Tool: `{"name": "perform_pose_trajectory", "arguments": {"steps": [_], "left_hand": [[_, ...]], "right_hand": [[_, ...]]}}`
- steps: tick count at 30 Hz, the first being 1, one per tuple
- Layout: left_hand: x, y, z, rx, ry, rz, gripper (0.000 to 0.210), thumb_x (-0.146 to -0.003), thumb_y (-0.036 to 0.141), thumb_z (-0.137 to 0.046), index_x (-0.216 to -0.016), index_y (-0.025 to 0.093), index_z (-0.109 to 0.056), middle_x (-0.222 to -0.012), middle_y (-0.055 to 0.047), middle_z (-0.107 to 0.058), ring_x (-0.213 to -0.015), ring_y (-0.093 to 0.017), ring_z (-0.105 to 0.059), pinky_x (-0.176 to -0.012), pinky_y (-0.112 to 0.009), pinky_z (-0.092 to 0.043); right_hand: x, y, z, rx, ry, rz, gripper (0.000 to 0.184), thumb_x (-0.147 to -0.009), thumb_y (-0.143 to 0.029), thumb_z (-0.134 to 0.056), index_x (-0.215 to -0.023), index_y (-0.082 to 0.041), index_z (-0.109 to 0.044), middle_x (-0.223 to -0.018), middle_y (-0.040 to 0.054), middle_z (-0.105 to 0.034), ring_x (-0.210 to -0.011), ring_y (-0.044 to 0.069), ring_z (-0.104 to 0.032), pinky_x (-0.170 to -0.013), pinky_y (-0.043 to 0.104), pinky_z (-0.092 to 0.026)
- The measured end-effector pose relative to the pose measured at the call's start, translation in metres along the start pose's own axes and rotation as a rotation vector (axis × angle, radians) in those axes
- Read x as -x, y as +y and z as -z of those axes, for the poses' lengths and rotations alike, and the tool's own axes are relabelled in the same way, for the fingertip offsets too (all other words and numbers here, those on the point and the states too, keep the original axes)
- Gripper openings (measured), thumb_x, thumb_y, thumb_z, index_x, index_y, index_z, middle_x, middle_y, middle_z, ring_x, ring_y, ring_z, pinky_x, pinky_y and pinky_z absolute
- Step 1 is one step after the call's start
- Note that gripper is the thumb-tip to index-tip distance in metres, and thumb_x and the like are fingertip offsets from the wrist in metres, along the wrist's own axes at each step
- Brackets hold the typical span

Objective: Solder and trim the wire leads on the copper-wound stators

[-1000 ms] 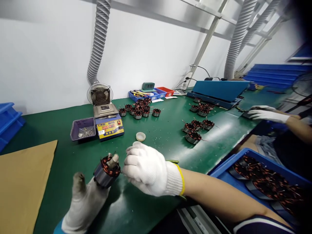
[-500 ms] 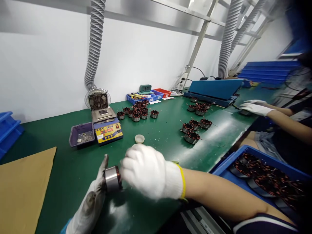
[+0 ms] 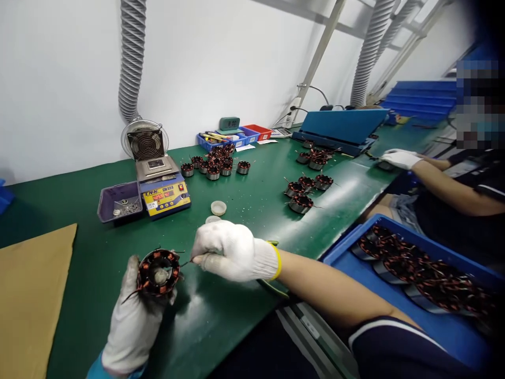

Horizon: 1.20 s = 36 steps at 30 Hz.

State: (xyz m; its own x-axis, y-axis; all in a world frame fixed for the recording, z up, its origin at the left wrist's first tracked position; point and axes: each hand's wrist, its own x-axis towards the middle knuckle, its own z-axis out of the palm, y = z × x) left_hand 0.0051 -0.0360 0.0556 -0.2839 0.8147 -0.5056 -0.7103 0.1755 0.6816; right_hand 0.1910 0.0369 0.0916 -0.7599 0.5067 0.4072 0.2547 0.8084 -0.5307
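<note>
My left hand (image 3: 136, 321), in a white glove stained at the fingertips, grips a motor stator (image 3: 142, 272) from below and behind. The stator's copper windings and open centre face me, and wire leads stick out from its edge. My right hand (image 3: 224, 247), in a white glove with a yellow cuff, is closed in a pinch on a wire lead (image 3: 187, 262) at the stator's right side. Just beyond my right hand a small white dish (image 3: 218, 208) sits on the green table (image 3: 252, 210).
A solder pot (image 3: 165, 197) with a digital display stands beside a purple tray (image 3: 118, 202). Several stators (image 3: 213, 172) are grouped behind. A blue bin (image 3: 335, 252) of stators is at right. A co-worker's gloved hand (image 3: 400, 158) works farther along. Brown cardboard (image 3: 35, 284) lies at left.
My left hand has turned the stator from side-on so its windings face me. My right hand has come to a pinch on a lead. The whole view has shifted slightly.
</note>
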Motion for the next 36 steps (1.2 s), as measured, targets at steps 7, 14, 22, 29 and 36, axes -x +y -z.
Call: {"name": "perform_pose_trajectory", "arguments": {"steps": [7,14,22,29,36], "left_hand": [[0.010,-0.004,-0.007,-0.039,0.088,-0.132,0.024,-0.094,0.034,-0.050,-0.086,0.020,-0.067,-0.076,0.000,-0.072,-0.060,-0.016,-0.069,-0.043,-0.022,-0.054],[-0.003,-0.018,0.000,-0.090,0.051,-0.144,0.023,-0.081,0.041,-0.070,-0.087,0.018,-0.071,-0.085,-0.001,-0.074,-0.069,-0.016,-0.069,-0.053,-0.022,-0.060],[-0.007,-0.031,0.007,-0.184,-0.002,-0.119,0.052,-0.053,0.058,-0.084,-0.075,0.013,-0.071,-0.067,-0.002,-0.071,-0.060,-0.018,-0.066,-0.050,-0.025,-0.058],[-0.010,-0.034,0.018,-0.294,-0.056,-0.215,0.050,-0.064,0.054,-0.080,-0.088,0.011,-0.072,-0.078,-0.005,-0.072,-0.067,-0.020,-0.067,-0.057,-0.026,-0.059],[-0.007,-0.015,-0.003,-0.010,0.136,-0.225,0.023,-0.088,0.038,-0.062,-0.078,0.018,-0.070,-0.076,0.000,-0.073,-0.066,-0.014,-0.068,-0.058,-0.024,-0.061]], "right_hand": [[0.009,0.013,-0.024,-0.658,0.500,-0.426,0.018,-0.080,-0.032,-0.056,-0.071,-0.016,-0.059,-0.067,0.0009,-0.058,-0.065,0.013,-0.054,-0.060,0.027,-0.043],[-0.001,0.006,-0.067,-0.689,0.346,-0.646,0.026,-0.071,-0.035,-0.070,-0.089,-0.016,-0.068,-0.083,0.0030,-0.065,-0.077,0.017,-0.059,-0.073,0.030,-0.048],[-0.003,0.033,-0.055,-0.787,0.690,-0.620,0.037,-0.079,-0.055,-0.049,-0.077,-0.019,-0.056,-0.075,0.0013,-0.056,-0.070,0.014,-0.054,-0.077,0.033,-0.049],[-0.002,0.026,-0.054,-0.640,0.450,-0.553,0.018,-0.076,-0.034,-0.060,-0.071,-0.017,-0.063,-0.070,0.0015,-0.060,-0.070,0.015,-0.055,-0.069,0.029,-0.045],[0.014,0.033,-0.057,-0.720,0.487,-0.658,0.025,-0.077,-0.042,-0.060,-0.075,-0.018,-0.055,-0.065,-0.0006,-0.056,-0.059,0.012,-0.050,-0.056,0.024,-0.042]]}}
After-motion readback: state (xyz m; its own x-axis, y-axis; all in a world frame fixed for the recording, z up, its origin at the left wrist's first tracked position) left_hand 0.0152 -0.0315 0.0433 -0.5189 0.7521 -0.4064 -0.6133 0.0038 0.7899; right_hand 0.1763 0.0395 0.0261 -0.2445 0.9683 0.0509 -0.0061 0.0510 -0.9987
